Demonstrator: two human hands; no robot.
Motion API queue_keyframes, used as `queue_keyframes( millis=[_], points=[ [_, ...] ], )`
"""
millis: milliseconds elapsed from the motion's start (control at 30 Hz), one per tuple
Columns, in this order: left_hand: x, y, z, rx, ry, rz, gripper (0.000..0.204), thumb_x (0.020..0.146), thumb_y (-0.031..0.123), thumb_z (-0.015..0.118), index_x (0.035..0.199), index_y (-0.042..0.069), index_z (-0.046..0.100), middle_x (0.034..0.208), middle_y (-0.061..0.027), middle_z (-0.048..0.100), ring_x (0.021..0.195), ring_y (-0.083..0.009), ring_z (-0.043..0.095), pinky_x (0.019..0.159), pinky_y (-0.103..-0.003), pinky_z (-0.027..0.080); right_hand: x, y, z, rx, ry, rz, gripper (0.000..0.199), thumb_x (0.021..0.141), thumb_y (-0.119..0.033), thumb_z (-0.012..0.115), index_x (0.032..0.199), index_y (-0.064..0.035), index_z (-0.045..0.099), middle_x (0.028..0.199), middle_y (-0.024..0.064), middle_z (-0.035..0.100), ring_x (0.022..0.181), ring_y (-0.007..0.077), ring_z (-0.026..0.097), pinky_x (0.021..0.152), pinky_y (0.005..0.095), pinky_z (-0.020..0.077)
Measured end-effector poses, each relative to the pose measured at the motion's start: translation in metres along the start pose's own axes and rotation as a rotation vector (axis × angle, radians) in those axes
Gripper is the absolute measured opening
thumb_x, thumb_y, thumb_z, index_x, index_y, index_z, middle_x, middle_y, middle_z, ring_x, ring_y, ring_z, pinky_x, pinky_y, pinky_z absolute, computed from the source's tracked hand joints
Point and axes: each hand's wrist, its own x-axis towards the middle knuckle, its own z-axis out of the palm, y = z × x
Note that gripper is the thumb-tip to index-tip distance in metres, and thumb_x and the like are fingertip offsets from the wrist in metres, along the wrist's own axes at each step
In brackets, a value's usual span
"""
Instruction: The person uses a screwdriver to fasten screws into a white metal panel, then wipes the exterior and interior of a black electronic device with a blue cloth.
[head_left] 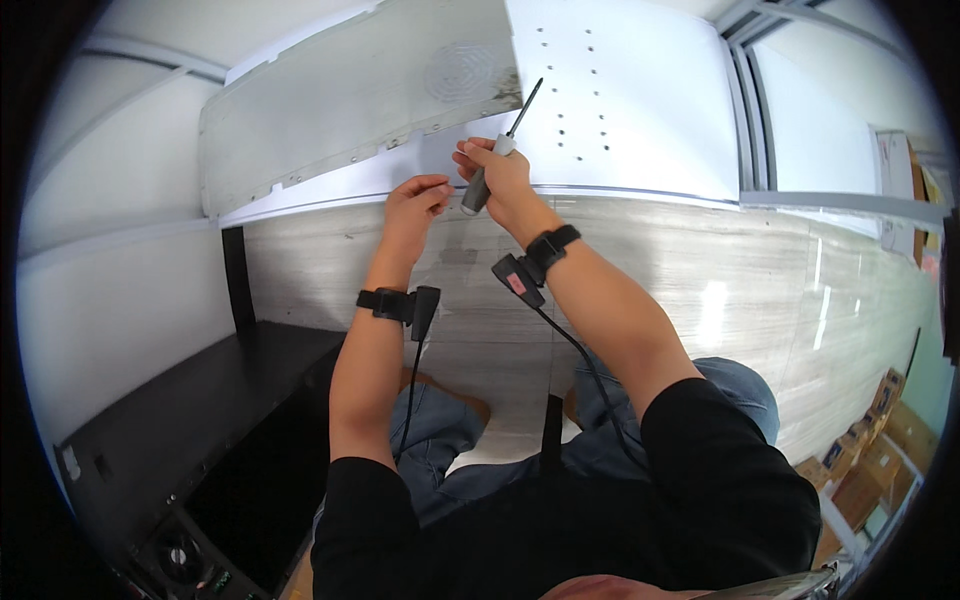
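Note:
My right hand (507, 183) is closed around a screwdriver (504, 146) with a grey handle. Its dark shaft points up and away to the right over the white tabletop. Close by on the left, my left hand (412, 208) has its thumb and fingertips pinched together at the table's near edge. Whatever is between those fingertips is too small to make out. Beyond both hands lies a flat grey metal panel (330, 110) with a round vent pattern near its right end. Several small screws (561, 132) stand in two rough columns to the right of the panel.
The white tabletop (670, 110) is bordered by metal frame posts (752, 110). A black equipment case (190, 400) stands at the lower left. Cardboard boxes (862, 455) are stacked at the lower right. Cables run from the black straps on both wrists.

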Motion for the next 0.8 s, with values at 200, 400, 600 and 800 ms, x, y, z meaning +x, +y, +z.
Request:
queue_keyframes(
  millis=[200, 400, 600, 800],
  points=[
    [0.015, -0.006, 0.1, 0.36, -0.217, 0.026, 0.012, 0.088, 0.004, 0.06, 0.098, -0.001, 0.061, 0.09, -0.0092, 0.069, 0.072, -0.0145, 0.061, 0.069, -0.025, 0.049, -0.048, -0.073, -0.06, -0.168, 0.032, -0.211, 0.008, 0.083, -0.001, 0.064, 0.089, 0.0041, 0.064, 0.092, 0.0135, 0.067, 0.081, 0.0202, 0.065, 0.065, 0.0307, 0.0519],
    [0.03, -0.029, 0.181, 0.826, -0.21, 0.561, 0.013, 0.08, 0.016, 0.073, 0.084, 0.004, 0.071, 0.08, -0.0044, 0.065, 0.07, -0.0133, 0.06, 0.063, -0.027, 0.047, -0.074, -0.113, -0.145, -0.306, 0.293, -0.381, 0.014, 0.083, -0.005, 0.066, 0.094, 0.0026, 0.062, 0.089, 0.0109, 0.069, 0.081, 0.0165, 0.068, 0.063, 0.0256, 0.0495],
    [0.06, -0.05, 0.212, 1.006, -0.136, 0.906, 0.009, 0.077, 0.015, 0.074, 0.083, 0.008, 0.073, 0.081, -0.0045, 0.068, 0.075, -0.0187, 0.059, 0.068, -0.031, 0.048, -0.095, -0.105, -0.19, -0.314, 0.449, -0.36, 0.01, 0.085, -0.007, 0.065, 0.091, -0.0007, 0.061, 0.088, 0.0093, 0.069, 0.079, 0.0152, 0.067, 0.065, 0.0276, 0.0486],
    [0.067, -0.058, 0.215, 1.288, -0.115, 1.054, 0.007, 0.074, 0.016, 0.075, 0.078, 0.012, 0.072, 0.078, -0.0005, 0.069, 0.079, -0.0208, 0.055, 0.075, -0.035, 0.042, -0.091, -0.114, -0.19, -0.335, 0.447, -0.337, 0.013, 0.085, -0.008, 0.065, 0.094, 0.0008, 0.061, 0.08, 0.0078, 0.065, 0.068, 0.0133, 0.062, 0.06, 0.0254, 0.0472]
  ],
)
